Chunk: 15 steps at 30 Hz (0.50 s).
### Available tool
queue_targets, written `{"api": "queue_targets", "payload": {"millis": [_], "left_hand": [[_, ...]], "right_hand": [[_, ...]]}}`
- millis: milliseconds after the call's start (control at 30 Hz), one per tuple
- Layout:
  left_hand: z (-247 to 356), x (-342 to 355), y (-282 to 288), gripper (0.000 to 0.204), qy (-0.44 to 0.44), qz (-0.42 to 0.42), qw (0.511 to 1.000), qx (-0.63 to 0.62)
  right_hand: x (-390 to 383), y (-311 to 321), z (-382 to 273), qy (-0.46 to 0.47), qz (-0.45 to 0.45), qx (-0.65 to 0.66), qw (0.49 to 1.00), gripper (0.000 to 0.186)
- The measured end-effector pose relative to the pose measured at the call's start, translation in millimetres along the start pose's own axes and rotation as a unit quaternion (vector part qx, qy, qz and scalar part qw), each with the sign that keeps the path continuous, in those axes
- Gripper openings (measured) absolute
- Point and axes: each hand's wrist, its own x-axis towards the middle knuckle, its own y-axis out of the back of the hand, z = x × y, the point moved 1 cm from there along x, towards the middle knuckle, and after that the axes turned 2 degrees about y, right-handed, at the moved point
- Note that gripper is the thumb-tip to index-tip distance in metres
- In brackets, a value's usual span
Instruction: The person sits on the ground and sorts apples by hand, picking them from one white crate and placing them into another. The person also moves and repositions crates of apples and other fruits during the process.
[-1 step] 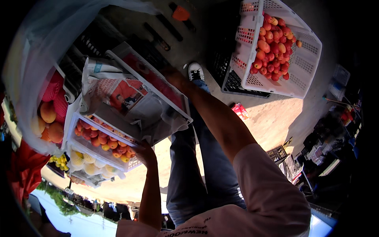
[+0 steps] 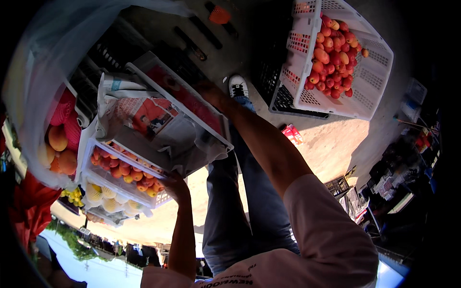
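My right hand (image 2: 210,93), in shadow, is at the far outer side of a tilted box (image 2: 187,96) with a red printed wall; its fingertips are hidden. Printed paper (image 2: 144,115) and pale sheets line the box, and I see no fruit inside. Closed round the box's lower near corner is my left hand (image 2: 176,186). Right beside that hand, a white crate (image 2: 158,200) of small red-and-yellow fruits (image 2: 127,170) lies below the box. Several pale fruits in foam nets (image 2: 111,205) sit beneath it.
A white slotted crate (image 2: 370,91) of red fruits (image 2: 331,62) rests on a black crate (image 2: 297,103) at right. Large orange fruits (image 2: 67,161) and clear plastic film (image 2: 38,96) are at left. My shoe (image 2: 238,86) stands on the floor between. A red packet (image 2: 291,134) lies nearby.
The box shifts very slightly to the left in the picture. Both hands keep their places on it.
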Motion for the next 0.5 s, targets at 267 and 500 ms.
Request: {"api": "queue_targets", "payload": {"millis": [267, 500], "left_hand": [[8.0, -3.6, 6.7, 0.034, 0.009, -0.026, 1.0, -0.007], [2.3, -4.7, 5.9, 0.029, -0.005, -0.017, 1.0, -0.017]], "right_hand": [[19.9, -1.6, -29.8, -0.088, -0.062, -0.056, 0.993, 0.062], [19.5, 5.7, -33.7, -0.131, -0.097, 0.04, 0.986, 0.077]]}}
